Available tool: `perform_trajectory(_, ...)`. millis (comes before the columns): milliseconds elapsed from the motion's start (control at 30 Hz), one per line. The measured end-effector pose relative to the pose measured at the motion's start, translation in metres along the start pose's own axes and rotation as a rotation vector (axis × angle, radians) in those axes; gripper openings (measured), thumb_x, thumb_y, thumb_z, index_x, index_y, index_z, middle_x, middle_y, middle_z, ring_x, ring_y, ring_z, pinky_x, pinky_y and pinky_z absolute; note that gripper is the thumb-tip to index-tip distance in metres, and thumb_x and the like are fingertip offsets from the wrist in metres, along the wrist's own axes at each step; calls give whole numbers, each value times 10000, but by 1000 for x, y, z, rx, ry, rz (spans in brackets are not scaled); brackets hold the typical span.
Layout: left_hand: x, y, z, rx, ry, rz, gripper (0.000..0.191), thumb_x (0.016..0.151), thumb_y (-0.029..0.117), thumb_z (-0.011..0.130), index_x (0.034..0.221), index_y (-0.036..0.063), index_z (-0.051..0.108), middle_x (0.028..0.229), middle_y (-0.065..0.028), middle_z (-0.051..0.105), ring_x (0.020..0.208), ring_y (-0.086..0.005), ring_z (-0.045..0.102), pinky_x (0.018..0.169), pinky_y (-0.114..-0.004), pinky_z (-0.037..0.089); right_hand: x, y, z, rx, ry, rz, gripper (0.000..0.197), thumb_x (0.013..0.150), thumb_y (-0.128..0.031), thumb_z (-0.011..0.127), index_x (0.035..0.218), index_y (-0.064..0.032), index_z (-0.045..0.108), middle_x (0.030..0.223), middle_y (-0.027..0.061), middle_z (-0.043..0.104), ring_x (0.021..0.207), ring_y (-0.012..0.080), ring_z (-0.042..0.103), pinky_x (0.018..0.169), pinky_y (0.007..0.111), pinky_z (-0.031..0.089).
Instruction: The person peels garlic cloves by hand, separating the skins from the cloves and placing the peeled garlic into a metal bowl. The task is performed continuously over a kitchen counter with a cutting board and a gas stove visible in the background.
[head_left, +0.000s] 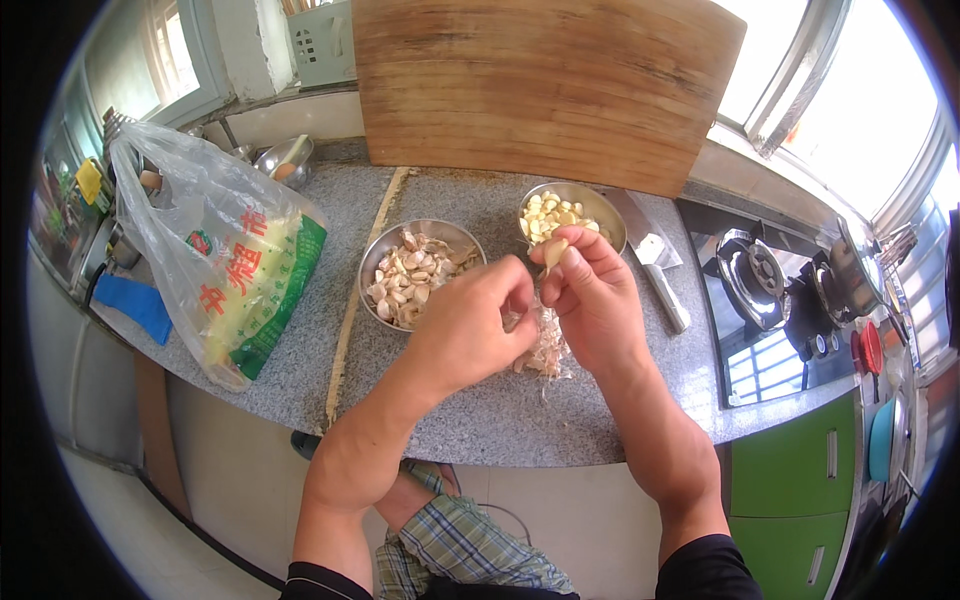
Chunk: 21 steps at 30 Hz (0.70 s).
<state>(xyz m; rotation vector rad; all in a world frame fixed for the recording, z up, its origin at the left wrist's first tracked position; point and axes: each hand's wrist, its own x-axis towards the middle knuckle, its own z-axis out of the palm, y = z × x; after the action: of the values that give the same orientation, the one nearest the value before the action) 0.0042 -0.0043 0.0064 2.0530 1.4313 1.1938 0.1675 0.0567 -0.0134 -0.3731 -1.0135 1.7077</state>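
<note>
Between the thumb and fingers of my right hand (600, 300) is a pale garlic clove (556, 253). My left hand (476, 319) hovers close beside it with curled fingers; whether anything is pinched there cannot be seen. Below both hands, a heap of papery garlic skins (551, 349) lies on the counter. A steel bowl of unpeeled cloves (409, 281) stands to the left, partly covered by my left hand. Behind my right hand, another steel bowl (613, 217) contains peeled, ivory-coloured cloves (555, 214).
A cleaver (661, 289) lies right of the peeled cloves, partly under a small clear wrapper. A large wooden cutting board (547, 90) leans at the back of the granite counter (480, 427). Left stands a full plastic bag (240, 262); right, a gas stove (757, 300).
</note>
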Motion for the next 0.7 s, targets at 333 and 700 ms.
perform_trajectory(333, 6, -5, 3, -406, 107, -53, 248, 973, 41, 645, 1202, -25, 579, 1012, -63, 663, 892, -115, 652, 792, -265, 546, -5, 3, 8, -330, 24, -110, 166, 967, -74, 684, 1084, 43, 680, 996, 65, 721, 845, 101, 667, 740, 250, 561)
perform_trajectory(700, 8, -13, 3, -398, 186, -27, 195, 1030, 107, 586, 1155, -35, 634, 1024, -47, 631, 919, -122, 665, 815, -264, 565, -10, 2, 15, -929, 114, -317, 78, 896, -39, 731, 964, -2, 728, 825, 75, 716, 735, 134, 675, 668, 279, 537)
